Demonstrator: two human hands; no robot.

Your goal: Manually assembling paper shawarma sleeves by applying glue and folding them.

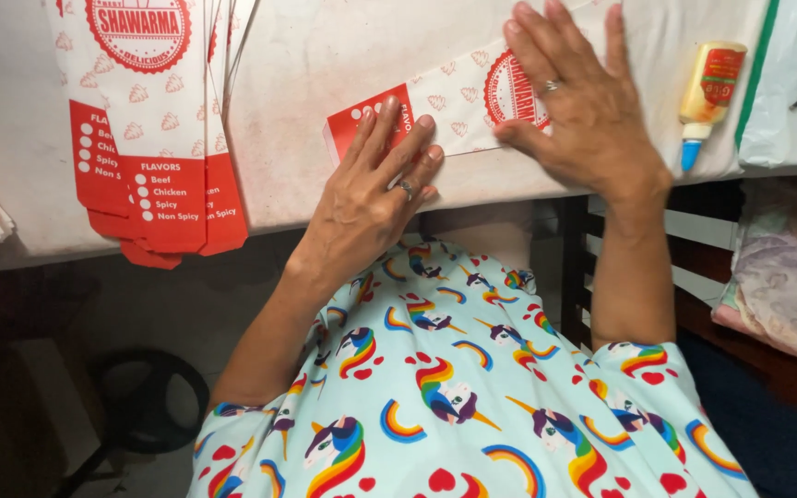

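The left hand [375,175] lay flat, fingers spread, pressing on the red end of a long paper sleeve [449,106] that rested on the desk [306,55] near its front edge. The right hand [574,101] was also flat and spread apart, pressing the sleeve's white middle over a round red stamp. Neither hand gripped anything; both simply bore down. By the look of it the step in hand was flattening a fold or a glued seam, and a next move would call for firm, even pressure run along the sleeve's length. One sleeve lay under the hands. One stack of like sleeves [154,120] overhung the desk edge at the left; how many it held could not be told. One glue bottle [710,97] lay at the right.
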